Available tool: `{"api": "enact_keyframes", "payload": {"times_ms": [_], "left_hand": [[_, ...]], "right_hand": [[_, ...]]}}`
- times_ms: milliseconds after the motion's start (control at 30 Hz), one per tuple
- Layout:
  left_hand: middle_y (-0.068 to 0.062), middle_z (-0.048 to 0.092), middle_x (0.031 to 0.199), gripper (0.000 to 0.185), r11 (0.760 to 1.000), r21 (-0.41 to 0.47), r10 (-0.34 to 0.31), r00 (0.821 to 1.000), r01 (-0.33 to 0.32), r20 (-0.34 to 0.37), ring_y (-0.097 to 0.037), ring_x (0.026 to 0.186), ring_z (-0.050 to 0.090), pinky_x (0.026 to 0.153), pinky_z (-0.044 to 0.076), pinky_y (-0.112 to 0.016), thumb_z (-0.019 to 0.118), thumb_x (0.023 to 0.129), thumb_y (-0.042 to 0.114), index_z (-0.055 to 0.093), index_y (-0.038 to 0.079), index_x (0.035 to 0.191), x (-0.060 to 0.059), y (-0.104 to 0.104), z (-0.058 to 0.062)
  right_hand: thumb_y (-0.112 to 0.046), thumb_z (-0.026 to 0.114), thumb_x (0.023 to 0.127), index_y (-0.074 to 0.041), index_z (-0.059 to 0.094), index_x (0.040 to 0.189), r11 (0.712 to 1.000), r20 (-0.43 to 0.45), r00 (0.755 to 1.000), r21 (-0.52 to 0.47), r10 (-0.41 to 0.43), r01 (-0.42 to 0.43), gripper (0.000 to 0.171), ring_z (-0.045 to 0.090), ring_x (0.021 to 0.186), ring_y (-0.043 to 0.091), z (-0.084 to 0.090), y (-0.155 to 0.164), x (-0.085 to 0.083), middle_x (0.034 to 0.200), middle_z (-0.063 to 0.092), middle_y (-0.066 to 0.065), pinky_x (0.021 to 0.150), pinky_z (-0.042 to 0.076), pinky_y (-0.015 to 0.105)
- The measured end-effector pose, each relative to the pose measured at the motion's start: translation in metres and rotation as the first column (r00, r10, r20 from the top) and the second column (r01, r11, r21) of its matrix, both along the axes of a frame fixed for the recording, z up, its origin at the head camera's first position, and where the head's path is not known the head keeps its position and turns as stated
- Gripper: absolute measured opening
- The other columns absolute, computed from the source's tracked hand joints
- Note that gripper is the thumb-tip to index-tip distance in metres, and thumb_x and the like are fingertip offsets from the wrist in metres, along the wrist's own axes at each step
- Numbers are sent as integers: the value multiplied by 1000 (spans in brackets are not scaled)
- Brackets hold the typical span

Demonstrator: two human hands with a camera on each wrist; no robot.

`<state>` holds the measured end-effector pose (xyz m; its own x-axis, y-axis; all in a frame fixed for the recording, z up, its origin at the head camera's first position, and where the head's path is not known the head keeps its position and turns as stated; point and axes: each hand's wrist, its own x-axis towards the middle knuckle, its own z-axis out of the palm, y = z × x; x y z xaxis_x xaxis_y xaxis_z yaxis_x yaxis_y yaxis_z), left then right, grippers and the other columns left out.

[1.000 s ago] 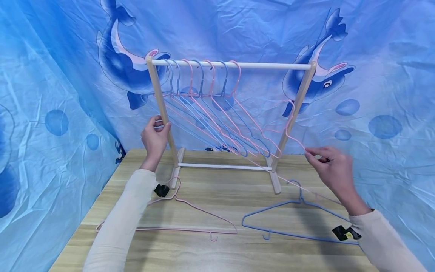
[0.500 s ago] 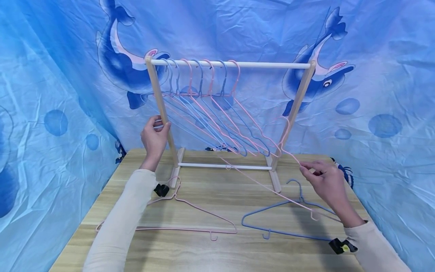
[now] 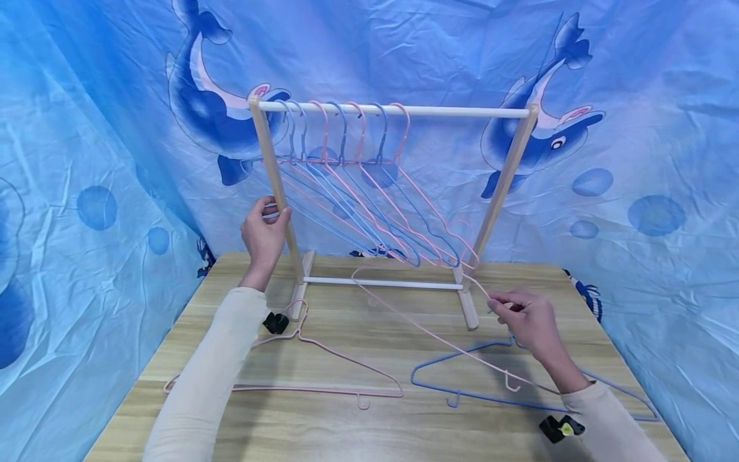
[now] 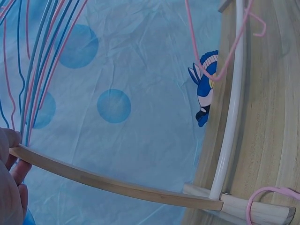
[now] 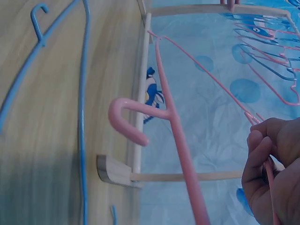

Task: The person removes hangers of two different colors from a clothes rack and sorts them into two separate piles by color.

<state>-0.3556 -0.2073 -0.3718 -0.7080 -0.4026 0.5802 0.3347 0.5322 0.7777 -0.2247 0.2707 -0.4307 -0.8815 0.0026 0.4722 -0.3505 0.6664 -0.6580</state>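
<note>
My left hand (image 3: 263, 232) holds the left wooden post (image 3: 265, 144) of a small clothes rack. In the head view my right hand (image 3: 530, 324) pinches a pink clothes hanger (image 3: 427, 335) by its neck area, low beside the rack's right leg. That hanger slants over the table, its lower bar and small side hook large in the right wrist view; its top hook is hard to make out behind the hung hangers. Several pink hangers (image 3: 407, 128) and blue hangers (image 3: 343, 135) hang from the left and middle of the white top rail (image 3: 462, 111).
A pink hanger (image 3: 346, 360) lies front left on the wooden table (image 3: 323, 430), partly under my left sleeve. To the right lies a blue hanger (image 3: 491, 396), partly below my right hand. A white lower rail (image 3: 381, 282) joins the rack's feet. Blue dolphin-print cloth (image 3: 439, 58) surrounds the table.
My right hand has come left and down with the pink hanger, from beyond the rack's right side to low in front of its right leg. My left hand has stayed on the post.
</note>
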Motion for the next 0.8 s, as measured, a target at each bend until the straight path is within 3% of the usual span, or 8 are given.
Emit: {"api": "enact_keyframes", "payload": {"times_ms": [167,333,433,667,800], "left_hand": [[-13,74,113,32,1000,-3,-3,1000,3,-4,-27,99,75,86,61,-45,73,97,23,69,10,125,1,0,0],[-13,74,114,31,1000,-1,-5,1000,5,-7,-27,100,75,86,61,-46,73,96,22,69,9,125,2,0,0],[-13,74,114,31,1000,-1,-3,1000,3,-2,-27,100,74,86,61,-46,73,96,21,69,10,125,1,0,0],[-13,74,113,32,1000,-5,1,1000,-1,-5,-27,99,75,85,61,-46,73,96,23,69,10,126,1,0,-1],[-13,73,114,32,1000,-3,-2,1000,2,-5,-27,99,74,84,61,-46,73,96,23,69,10,125,1,0,-1]], "right_hand": [[-13,75,94,-4,80,106,997,132,991,-81,19,-8,16,67,59,16,-8,-8,1,88,75,12,44,47,25],[-16,75,95,-3,79,109,984,229,971,-174,73,-33,20,67,61,14,-17,-18,5,95,76,14,47,51,26],[-14,75,95,-1,79,109,964,275,952,-258,133,-60,20,65,60,11,-21,-26,6,90,75,14,46,51,26],[-10,75,94,5,77,110,923,347,909,-375,230,-90,22,59,54,9,-30,-48,7,69,66,0,45,44,20],[-7,73,94,8,75,111,894,381,879,-436,288,-104,23,60,56,10,-33,-61,7,70,68,1,47,45,18]]}}
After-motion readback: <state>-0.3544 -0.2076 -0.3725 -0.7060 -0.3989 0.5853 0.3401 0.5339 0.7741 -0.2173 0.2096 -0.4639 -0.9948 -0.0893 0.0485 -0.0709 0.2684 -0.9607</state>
